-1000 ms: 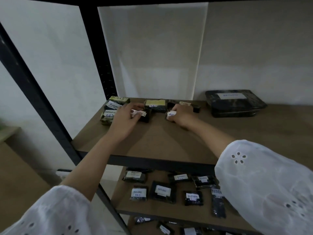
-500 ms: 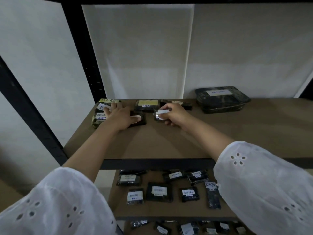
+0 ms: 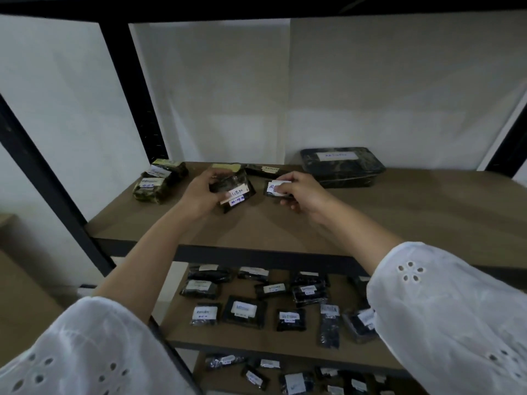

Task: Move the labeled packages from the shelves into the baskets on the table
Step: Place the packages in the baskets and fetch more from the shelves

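Both hands are over the upper brown shelf (image 3: 370, 220). My left hand (image 3: 199, 193) grips a dark package with white labels (image 3: 235, 192), tilted up off the shelf. My right hand (image 3: 303, 192) pinches a small dark package with a white label (image 3: 273, 189) close to the shelf surface; whether it touches the shelf I cannot tell. More labeled packages lie at the shelf's back: a stack at the left (image 3: 158, 181), a yellow-labeled one (image 3: 226, 167) and a flat dark one (image 3: 263, 170). No baskets are in sight.
A large dark lidded tray with a label (image 3: 342, 166) sits at the back right of the upper shelf. Black rack posts (image 3: 134, 89) stand at the left. The lower shelf (image 3: 285, 340) holds several labeled packages, and more lie on the shelf beneath.
My left hand has lifted its package off the shelf and turned it label-up. My right hand keeps hold of the small package. The camera has tipped down a little.
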The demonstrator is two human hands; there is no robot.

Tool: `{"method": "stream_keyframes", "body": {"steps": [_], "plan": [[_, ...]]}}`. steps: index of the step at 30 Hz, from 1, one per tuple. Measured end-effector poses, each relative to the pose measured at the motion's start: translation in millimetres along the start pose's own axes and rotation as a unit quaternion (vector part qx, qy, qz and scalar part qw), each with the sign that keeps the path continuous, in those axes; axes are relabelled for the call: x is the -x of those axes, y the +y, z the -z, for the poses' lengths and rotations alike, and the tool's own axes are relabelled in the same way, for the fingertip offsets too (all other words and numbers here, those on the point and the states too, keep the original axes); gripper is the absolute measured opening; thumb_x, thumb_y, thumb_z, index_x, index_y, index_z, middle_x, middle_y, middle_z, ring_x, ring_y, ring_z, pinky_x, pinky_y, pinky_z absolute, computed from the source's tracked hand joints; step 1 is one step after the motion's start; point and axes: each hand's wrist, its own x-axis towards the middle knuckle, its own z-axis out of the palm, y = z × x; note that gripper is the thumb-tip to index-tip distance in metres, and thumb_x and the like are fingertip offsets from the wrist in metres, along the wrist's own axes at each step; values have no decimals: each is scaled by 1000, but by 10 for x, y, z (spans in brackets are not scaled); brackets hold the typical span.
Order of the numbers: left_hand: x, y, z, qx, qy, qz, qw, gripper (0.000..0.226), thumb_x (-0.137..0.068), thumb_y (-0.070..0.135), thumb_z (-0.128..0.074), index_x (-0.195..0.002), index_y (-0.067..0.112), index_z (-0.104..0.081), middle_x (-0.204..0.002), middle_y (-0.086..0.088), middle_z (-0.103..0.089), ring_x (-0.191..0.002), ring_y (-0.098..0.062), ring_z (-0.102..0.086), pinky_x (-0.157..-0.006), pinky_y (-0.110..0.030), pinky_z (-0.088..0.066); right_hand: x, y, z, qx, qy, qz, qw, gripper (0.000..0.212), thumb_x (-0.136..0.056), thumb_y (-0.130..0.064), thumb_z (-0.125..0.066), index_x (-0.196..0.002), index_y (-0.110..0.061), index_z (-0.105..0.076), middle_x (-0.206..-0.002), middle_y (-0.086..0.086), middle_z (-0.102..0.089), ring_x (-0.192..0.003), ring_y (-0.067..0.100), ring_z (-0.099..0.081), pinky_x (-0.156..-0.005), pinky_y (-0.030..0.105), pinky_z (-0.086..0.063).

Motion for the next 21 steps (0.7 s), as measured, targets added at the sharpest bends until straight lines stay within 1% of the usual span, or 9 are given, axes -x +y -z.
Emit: {"method": "stream_keyframes", "body": {"steps": [2,4,6,8,9,12,15,17,21], "plan": [[169,207,-187,88,33,21,995,51,-81,-6,-65,-129,6,-50,-130,-16,-54,-119,-28,-53,-102,-38,-43,140,76,250,8,-13,10,1000,13,-88,-13,-60,-97,-21,-59,-84,1,-65,-53,7,-54,-40,18,-33],[410,429,-421,190,78,45,978,45,-83,-7,-63,-125,2,-51,-124,-19,-57,-111,-27,-58,-92,-34,-50,309,170,520,25,-32,29,999,14,-88,-14,-59,-99,-22,-60,-86,0,-65,-53,6,-51,-39,17,-33],[662,641,-684,266,123,74,953,35,-84,-3,-64,-117,6,-54,-116,-15,-62,-96,-22,-63,-75,-26,-56,490,258,791,24,-49,43,998,14,-88,-14,-60,-99,-22,-62,-87,0,-65,-52,6,-48,-38,15,-32],[907,827,-956,311,143,111,933,28,-86,2,-63,-110,13,-56,-112,-9,-64,-91,-20,-64,-73,-33,-57,695,354,1065,6,-60,44,997,13,-86,-12,-62,-94,-22,-62,-85,1,-65,-48,5,-47,-38,15,-33],[1018,915,-1077,325,141,128,926,25,-87,3,-62,-108,16,-56,-110,-5,-65,-91,-19,-64,-74,-37,-56,798,403,1198,1,-65,41,997,14,-85,-11,-64,-93,-21,-61,-84,1,-65,-47,4,-47,-39,16,-34],[1315,1161,-1412,358,131,146,913,20,-91,5,-58,-102,22,-57,-103,3,-64,-95,-19,-61,-70,-35,-53,1087,538,1568,-2,-79,25,997,16,-83,-9,-67,-92,-20,-59,-82,2,-65,-47,4,-48,-41,17,-37],[1569,1403,-1689,378,134,135,906,19,-92,6,-57,-98,23,-58,-105,2,-62,-102,-21,-58,-70,-35,-52,1362,628,1889,-24,-81,17,996,17,-83,-6,-67,-89,-20,-59,-81,3,-65,-46,4,-48,-42,17,-39],[1710,1561,-1844,375,129,125,910,19,-92,7,-57,-102,22,-59,-101,5,-63,-99,-21,-59,-67,-33,-53,1548,683,2083,-39,-76,16,996,17,-83,-5,-67,-89,-19,-59,-80,3,-65,-45,3,-47,-42,17,-38],[1980,1833,-2146,385,109,110,910,22,-92,8,-56,-108,22,-59,-99,5,-64,-95,-20,-62,-71,-35,-53,1932,799,2474,-71,-61,15,995,17,-85,-2,-64,-89,-17,-58,-75,4,-62,-44,5,-46,-41,16,-37]]}}
